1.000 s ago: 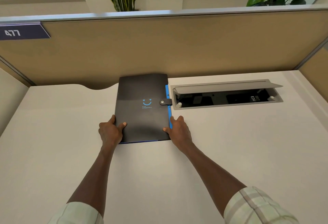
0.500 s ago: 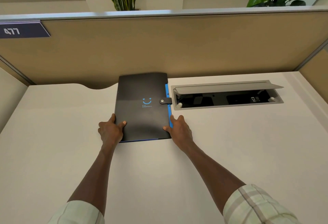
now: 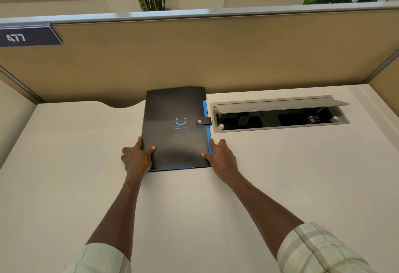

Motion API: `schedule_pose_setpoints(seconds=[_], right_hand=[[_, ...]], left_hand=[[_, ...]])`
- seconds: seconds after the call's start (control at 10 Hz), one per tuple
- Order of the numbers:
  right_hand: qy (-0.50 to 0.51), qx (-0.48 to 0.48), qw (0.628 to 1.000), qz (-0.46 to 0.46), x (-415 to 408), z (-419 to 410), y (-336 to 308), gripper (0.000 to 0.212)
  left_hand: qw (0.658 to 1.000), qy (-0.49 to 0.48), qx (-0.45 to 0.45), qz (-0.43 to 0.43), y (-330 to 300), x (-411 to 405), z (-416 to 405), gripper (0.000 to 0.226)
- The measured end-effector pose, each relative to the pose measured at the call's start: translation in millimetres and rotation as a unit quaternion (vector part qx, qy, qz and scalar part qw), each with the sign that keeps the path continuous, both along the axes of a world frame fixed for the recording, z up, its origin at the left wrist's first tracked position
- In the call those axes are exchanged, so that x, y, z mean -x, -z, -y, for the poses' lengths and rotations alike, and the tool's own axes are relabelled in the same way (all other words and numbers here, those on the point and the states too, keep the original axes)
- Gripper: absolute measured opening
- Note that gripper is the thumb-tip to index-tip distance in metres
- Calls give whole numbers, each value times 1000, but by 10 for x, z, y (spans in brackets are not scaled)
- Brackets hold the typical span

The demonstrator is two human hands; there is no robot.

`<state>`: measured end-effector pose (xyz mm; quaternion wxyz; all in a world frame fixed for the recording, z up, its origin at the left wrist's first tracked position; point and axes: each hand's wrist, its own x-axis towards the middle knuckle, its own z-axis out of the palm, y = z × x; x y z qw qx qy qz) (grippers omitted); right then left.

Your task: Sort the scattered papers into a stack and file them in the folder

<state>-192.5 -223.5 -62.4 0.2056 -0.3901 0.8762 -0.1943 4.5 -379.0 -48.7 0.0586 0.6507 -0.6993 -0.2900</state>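
**Closed folder held at the worktop's far edge**

A pale worktop point(image 3: 280, 186) fills the view, backed by a tan partition point(image 3: 216, 56) with plants behind it. Near the far edge, an open cable hatch point(image 3: 280, 115) sits just right of a black folder point(image 3: 174, 130). The folder lies flat, snapped shut by a strap point(image 3: 201, 120), with a blue strip along its right side. No loose papers show, so filing looks done. The left hand point(image 3: 136, 158) grips the folder's near left corner, thumb on the cover, fingers curled under the edge. The right hand point(image 3: 222, 156) clasps the near right corner the same way. The folder looks light, stiff and smooth-faced, probably slippery; the edges near the corners seem the surest hold.
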Motion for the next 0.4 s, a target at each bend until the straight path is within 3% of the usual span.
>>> schedule_pose_setpoints(seconds=[0.2,0.4], right_hand=[[1,4,1000,11,33,-1,15,64],[-10,37,996,75,67,-82,-111,73]], left_hand=[[1000,-3,-3,-11,21,-34,20,64],[993,-8,58,-104,9,-231,-150,39]])
